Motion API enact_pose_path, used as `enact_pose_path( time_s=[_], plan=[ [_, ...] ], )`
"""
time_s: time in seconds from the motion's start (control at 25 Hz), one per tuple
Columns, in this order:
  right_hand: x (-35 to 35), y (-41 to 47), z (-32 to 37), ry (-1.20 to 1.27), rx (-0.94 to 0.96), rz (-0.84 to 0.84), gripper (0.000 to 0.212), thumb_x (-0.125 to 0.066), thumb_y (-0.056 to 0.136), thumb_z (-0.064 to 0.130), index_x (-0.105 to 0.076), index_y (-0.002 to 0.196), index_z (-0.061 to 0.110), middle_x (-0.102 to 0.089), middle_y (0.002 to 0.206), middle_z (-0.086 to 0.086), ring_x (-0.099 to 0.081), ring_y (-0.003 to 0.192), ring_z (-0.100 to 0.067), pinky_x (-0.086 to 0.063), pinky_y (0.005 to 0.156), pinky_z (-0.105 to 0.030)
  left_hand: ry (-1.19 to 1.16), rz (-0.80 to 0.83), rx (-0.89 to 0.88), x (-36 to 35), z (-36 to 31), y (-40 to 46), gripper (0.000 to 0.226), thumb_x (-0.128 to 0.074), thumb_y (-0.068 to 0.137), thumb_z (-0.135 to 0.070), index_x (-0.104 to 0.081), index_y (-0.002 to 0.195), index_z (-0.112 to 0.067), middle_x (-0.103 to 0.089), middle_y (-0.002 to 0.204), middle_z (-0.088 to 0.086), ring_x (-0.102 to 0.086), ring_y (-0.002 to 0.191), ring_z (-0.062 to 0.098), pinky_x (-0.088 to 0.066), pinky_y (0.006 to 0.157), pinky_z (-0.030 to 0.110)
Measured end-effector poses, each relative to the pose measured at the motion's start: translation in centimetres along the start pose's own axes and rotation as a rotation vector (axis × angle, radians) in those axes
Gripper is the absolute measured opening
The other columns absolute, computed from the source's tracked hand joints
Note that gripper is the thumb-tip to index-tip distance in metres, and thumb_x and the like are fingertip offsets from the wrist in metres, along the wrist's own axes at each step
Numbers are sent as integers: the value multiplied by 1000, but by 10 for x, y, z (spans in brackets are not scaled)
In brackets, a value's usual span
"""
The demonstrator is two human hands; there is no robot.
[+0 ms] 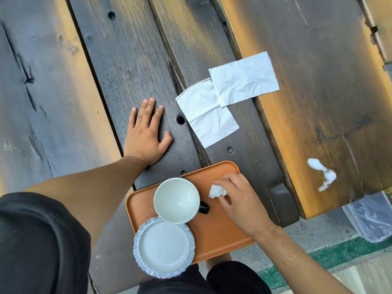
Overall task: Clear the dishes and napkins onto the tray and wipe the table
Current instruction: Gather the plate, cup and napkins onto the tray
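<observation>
An orange tray (220,232) lies at the near edge of the dark wooden table (131,60). On it stand a black mug with a white inside (177,200) and a small blue-rimmed plate (163,247) that overhangs the tray's near edge. My right hand (239,200) is over the tray and pinches a crumpled white napkin (217,191) in its fingertips. My left hand (146,130) rests flat on the table, fingers spread, just beyond the tray. Two flat white napkins (206,115) (244,78) lie overlapping on the table to the right of that hand.
A white spill (322,174) marks the lighter plank near the table's right front corner. Past that corner, clear plastic sheeting (369,217) lies on the ground with a green stripe. My dark clothing fills the lower left.
</observation>
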State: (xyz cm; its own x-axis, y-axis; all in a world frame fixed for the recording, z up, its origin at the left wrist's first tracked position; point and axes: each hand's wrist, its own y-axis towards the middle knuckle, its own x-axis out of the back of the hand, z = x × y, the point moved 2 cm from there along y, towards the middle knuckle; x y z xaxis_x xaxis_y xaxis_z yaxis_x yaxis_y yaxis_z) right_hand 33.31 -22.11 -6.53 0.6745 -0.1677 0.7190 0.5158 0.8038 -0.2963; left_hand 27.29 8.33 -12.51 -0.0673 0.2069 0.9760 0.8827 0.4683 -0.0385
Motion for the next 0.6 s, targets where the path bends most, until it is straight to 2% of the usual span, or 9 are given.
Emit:
enact_pose_path(
  time_s=[0.16,0.28,0.44,0.52,0.6],
  plan=[
    [-3,1,-3,-5,-27,33,41,-76,84,7,-65,121,19,-53,114,8,-50,107,-9,-45,91,-19,0,-1,-4,1,-1,0,75,-43,93,-47,-36,158,-11,-25,170,16,-19,159,32,-10,129,55],
    [3,0,2,-47,-45,61,47,-73,85,15,-59,129,24,-50,120,9,-49,112,-10,-51,90,-27,-4,-8,-5,0,-1,0,75,-43,93,-47,-36,158,-11,-26,170,16,-20,159,32,-10,129,55],
    [24,-3,15,-98,-35,106,54,-63,84,31,-51,137,31,-45,131,14,-41,125,-10,-38,102,-29,-15,-16,-2,0,-1,0,75,-44,92,-47,-37,158,-11,-26,169,16,-20,159,31,-11,129,55],
    [38,5,16,8,-60,54,46,-59,87,29,-56,133,29,-47,126,14,-41,122,-8,-35,102,-26,-13,-11,-3,0,-1,-1,75,-44,93,-47,-37,158,-11,-26,170,16,-20,159,32,-11,128,55],
    [50,30,10,90,-67,-92,32,-61,92,17,-66,124,22,-55,111,8,-49,107,-11,-42,94,-25,-7,-12,-4,0,-1,0,75,-44,93,-47,-37,158,-10,-27,169,17,-21,158,32,-12,128,56]
  ],
)
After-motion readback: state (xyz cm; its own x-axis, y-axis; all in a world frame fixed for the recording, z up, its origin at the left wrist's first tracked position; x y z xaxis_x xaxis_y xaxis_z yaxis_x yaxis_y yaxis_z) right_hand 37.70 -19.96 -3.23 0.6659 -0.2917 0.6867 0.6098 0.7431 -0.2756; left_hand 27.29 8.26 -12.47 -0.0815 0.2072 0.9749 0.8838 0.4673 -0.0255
